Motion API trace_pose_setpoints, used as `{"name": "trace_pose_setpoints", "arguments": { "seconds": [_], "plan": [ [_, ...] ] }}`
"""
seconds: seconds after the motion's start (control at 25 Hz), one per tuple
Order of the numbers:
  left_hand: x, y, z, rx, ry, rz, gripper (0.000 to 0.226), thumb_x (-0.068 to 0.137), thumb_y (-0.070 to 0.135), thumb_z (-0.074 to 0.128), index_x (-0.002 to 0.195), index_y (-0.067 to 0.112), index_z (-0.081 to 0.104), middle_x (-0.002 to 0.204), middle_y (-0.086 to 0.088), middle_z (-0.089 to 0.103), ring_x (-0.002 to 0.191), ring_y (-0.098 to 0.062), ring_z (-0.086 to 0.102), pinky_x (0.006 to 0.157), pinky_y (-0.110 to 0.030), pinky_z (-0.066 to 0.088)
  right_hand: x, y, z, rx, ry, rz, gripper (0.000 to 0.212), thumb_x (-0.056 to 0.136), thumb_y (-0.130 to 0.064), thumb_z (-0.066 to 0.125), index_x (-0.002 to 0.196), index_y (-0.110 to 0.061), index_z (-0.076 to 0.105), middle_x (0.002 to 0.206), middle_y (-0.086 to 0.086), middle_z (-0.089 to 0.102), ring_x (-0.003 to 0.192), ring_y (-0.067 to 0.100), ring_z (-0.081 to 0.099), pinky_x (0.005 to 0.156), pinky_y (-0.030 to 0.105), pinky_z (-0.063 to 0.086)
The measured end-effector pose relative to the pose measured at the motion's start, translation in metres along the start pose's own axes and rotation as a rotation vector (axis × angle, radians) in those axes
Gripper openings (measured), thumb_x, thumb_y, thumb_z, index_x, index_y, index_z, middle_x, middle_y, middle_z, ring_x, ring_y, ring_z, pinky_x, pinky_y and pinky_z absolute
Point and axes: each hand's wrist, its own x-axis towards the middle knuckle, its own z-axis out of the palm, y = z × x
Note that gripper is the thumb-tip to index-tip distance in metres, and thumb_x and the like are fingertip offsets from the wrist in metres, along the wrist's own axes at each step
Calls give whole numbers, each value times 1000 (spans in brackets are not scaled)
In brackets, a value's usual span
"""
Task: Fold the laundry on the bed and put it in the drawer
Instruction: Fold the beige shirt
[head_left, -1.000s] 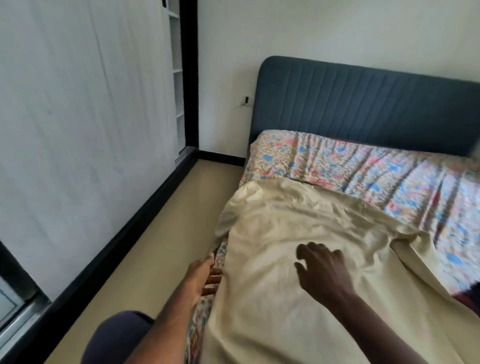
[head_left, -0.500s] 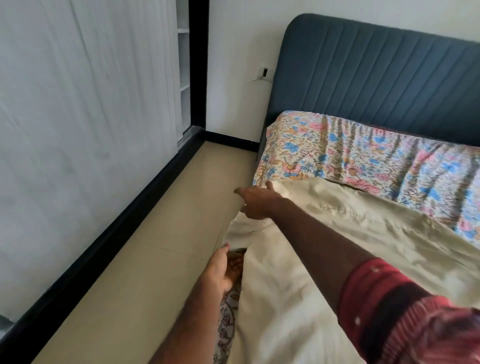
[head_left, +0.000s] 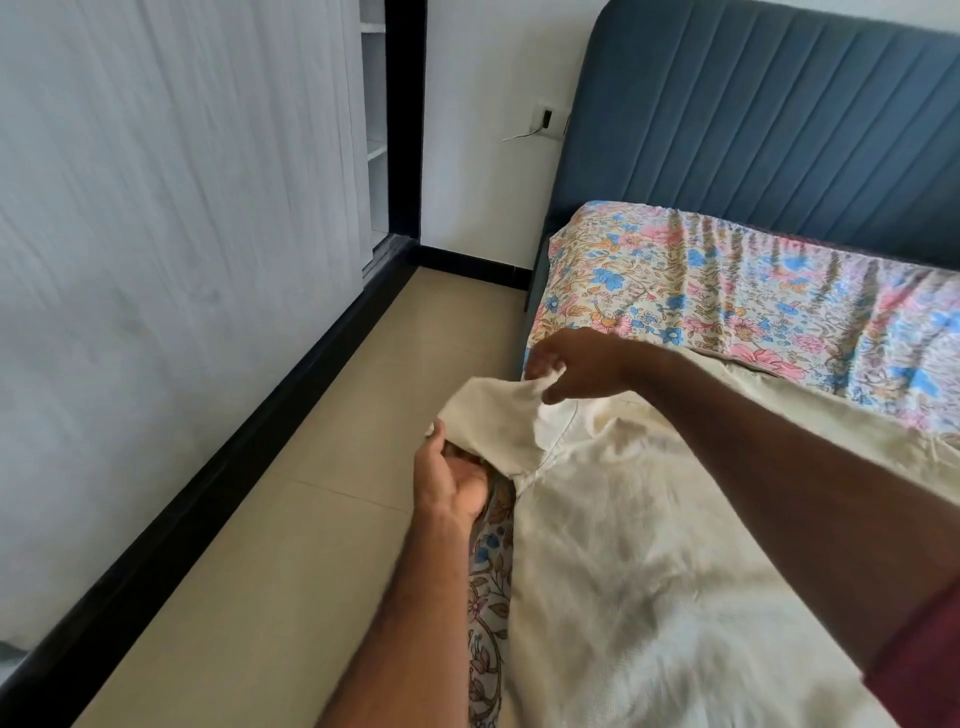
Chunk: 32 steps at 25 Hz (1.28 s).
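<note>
A cream sheet (head_left: 649, 561) lies spread over the bed (head_left: 753, 291), covering the near half and running off the picture toward 5 o'clock. Its corner at the bed's left edge is lifted clear of the mattress. The right hand (head_left: 576, 366), reaching across from 4 o'clock, has its grip closed on that corner, fingers and thumb pinching the cloth at the top. The left hand (head_left: 452, 478), coming up from 6 o'clock, sits just below at 8 o'clock of the right one, its fingers curled under the hanging fold and grasping the cloth's lower edge. Between the two hands the corner is stretched into a small raised flap. The flowered bedsheet (head_left: 727, 301) shows beyond the cream sheet toward 1 o'clock, below the blue headboard (head_left: 753, 119). Tan floor (head_left: 291, 519) runs along the bed's left side.
</note>
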Motion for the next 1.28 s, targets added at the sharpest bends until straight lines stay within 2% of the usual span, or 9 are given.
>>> {"name": "trace_pose_setpoints", "arguments": {
  "seconds": [0.12,0.24,0.36,0.44,0.56,0.68,1.0,1.16,1.28],
  "plan": [
    [-14,24,18,16,-142,146,33,107,28,38,129,15,60,138,-16,62,118,-32,63,97,-54,50,-3,-41,4,142,203,-111,53,84,-20,76,135,-20,59,135,5,59,122,24,54,96,33,43],
    [-40,38,34,143,-346,137,52,102,40,23,140,27,55,148,0,56,138,-22,47,112,-63,22,19,-103,7,303,127,-69,77,84,-38,78,149,-20,41,136,10,58,123,29,54,97,38,47],
    [-65,27,39,391,-400,105,54,98,38,29,142,19,53,149,-4,55,139,-21,47,108,-55,35,36,-134,14,68,215,165,35,89,-24,70,120,-13,60,99,3,62,101,26,63,85,42,54],
    [-87,4,35,793,-245,149,48,87,47,52,126,21,61,132,-7,67,122,-20,62,97,-44,49,37,-132,10,77,322,254,20,92,-14,64,112,-8,66,99,5,62,93,25,62,86,44,56],
    [-119,-30,5,1443,-9,272,58,56,43,82,105,23,59,98,5,71,88,-16,69,78,-32,56,29,-102,-14,458,506,301,18,93,-9,65,110,-5,68,101,7,66,94,27,66,87,40,59],
    [-141,-41,-15,1478,-39,175,32,69,24,89,94,16,70,86,7,74,79,-12,72,75,-32,61,-3,-59,-42,751,651,339,24,96,-4,56,119,-7,65,107,9,65,102,28,64,87,41,58],
    [-222,-37,-12,1699,-285,250,47,60,33,89,101,25,66,97,13,73,85,-2,70,79,-30,59,-94,51,-77,1531,957,332,20,107,-9,41,108,-20,58,89,5,66,68,19,65,50,26,53],
    [-252,-73,17,1814,-466,248,85,59,45,91,133,23,56,131,9,61,117,-10,60,104,-33,49,-160,115,-82,1583,1126,364,18,104,-6,47,95,-20,54,85,4,66,62,17,65,52,30,57],
    [-269,-106,33,1970,-657,169,83,63,44,93,134,25,55,130,6,58,118,-12,56,101,-27,47,-208,162,-72,1492,1143,537,10,102,-11,54,105,-20,56,93,8,68,70,21,67,54,33,56]
  ]
}}
